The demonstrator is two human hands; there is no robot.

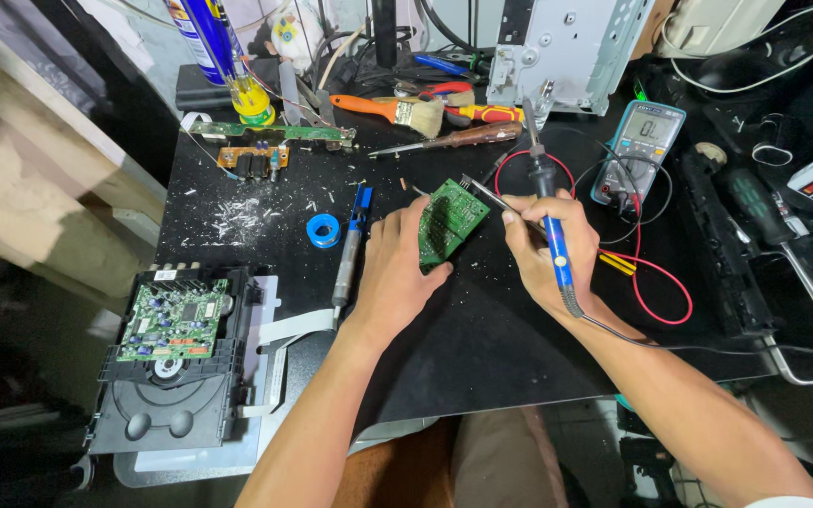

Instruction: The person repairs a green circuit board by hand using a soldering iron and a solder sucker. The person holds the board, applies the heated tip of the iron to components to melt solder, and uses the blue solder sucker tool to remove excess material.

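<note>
the green circuit board (451,221) is pinched by the left hand (395,268); the soldering iron (549,212) and tweezers (501,199) are gripped by the right hand (543,249); fingers could be burned if the tip slips.

A black bench top (482,348) is lit brightly from above. A pale wall (21,160) is seen at the left, and dark floor (11,395) is glimpsed below it.

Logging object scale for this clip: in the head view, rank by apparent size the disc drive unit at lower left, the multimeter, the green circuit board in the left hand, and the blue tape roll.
1. Disc drive unit
2. Multimeter and green circuit board: look alike, not ranked
3. Blue tape roll
</note>
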